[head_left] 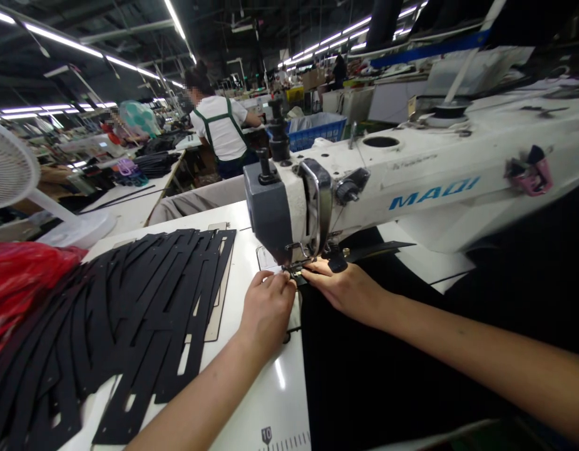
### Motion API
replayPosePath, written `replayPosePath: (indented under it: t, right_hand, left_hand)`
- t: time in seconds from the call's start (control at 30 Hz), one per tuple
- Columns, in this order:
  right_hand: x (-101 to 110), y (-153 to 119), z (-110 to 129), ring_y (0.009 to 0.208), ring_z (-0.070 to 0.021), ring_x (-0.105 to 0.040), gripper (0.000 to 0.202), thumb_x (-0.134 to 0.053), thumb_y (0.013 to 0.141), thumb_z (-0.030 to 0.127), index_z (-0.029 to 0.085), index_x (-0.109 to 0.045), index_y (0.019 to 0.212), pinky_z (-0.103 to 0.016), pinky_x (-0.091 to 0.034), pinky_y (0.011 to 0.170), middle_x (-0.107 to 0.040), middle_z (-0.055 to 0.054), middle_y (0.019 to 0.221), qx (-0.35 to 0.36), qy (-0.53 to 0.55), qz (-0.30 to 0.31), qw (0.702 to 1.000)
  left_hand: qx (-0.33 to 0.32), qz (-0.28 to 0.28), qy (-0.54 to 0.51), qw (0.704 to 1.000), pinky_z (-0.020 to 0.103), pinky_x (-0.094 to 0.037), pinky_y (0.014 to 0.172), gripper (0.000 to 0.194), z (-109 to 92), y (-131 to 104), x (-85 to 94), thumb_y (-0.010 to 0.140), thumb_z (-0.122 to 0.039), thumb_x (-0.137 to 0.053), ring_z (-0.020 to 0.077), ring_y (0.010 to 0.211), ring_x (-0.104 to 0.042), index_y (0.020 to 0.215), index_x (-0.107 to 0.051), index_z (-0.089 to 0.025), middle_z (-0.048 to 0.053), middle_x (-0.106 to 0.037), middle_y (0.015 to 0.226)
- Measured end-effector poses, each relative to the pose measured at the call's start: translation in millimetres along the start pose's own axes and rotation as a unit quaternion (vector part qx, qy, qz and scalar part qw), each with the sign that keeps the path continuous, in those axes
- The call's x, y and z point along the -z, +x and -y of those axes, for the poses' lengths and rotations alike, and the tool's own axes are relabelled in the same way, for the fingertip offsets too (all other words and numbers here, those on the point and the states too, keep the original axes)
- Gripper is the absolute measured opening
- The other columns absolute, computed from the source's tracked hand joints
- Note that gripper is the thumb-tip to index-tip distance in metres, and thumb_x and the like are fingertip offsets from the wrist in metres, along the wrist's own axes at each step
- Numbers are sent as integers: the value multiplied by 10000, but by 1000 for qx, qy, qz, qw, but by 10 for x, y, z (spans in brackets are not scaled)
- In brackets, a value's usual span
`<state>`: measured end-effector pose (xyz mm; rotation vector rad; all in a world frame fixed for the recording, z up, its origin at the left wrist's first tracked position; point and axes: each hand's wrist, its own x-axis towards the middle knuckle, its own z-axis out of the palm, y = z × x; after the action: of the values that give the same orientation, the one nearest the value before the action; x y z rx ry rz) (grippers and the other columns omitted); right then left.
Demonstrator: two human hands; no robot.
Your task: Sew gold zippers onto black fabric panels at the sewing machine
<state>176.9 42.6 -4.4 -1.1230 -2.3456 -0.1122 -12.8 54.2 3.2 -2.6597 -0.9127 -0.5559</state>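
Note:
A white sewing machine (364,181) marked MAQI stands over the table, its needle area lit. Close to the left side of the presser foot (296,268), my left hand (269,308) is closed, fingertips bent together; what they pinch is hidden. My right hand (348,289) lies with fingers stretched out flat, tips touching the work just right of the foot. Black fabric (359,376) spreads under my right hand and forearm and over the table's front edge. The fabric edge at the needle is too small to make out.
Many cut black strips with slots (143,300) lie overlapped on the left of the white table (270,401). Beyond them are a red plastic bag (26,275) and a white fan (12,166). A co-worker (221,125) stands behind, near a blue crate (317,129).

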Motion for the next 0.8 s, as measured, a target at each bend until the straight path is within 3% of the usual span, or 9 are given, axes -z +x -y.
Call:
replayPosePath:
  t: [0.27,0.8]
  right_hand:
    - [-28,22,0,930,-207,-594,260,-445,827,60,165,-624,983,-339,-498,815,-635,-93,1037,-3,-7,-5,1000]
    - [-54,33,24,822,-189,-596,231,-410,877,102,174,-626,911,-307,-483,730,-646,-78,924,-2,17,-68,998]
  left_hand:
    - [8,7,-6,1000,354,-455,794,136,16,7,-19,833,-50,-480,184,795,-620,810,-591,-125,89,-649,902]
    - [29,-63,-10,998,339,-474,746,141,29,-10,-63,850,-79,-497,169,760,-620,810,-611,-152,61,-664,921]
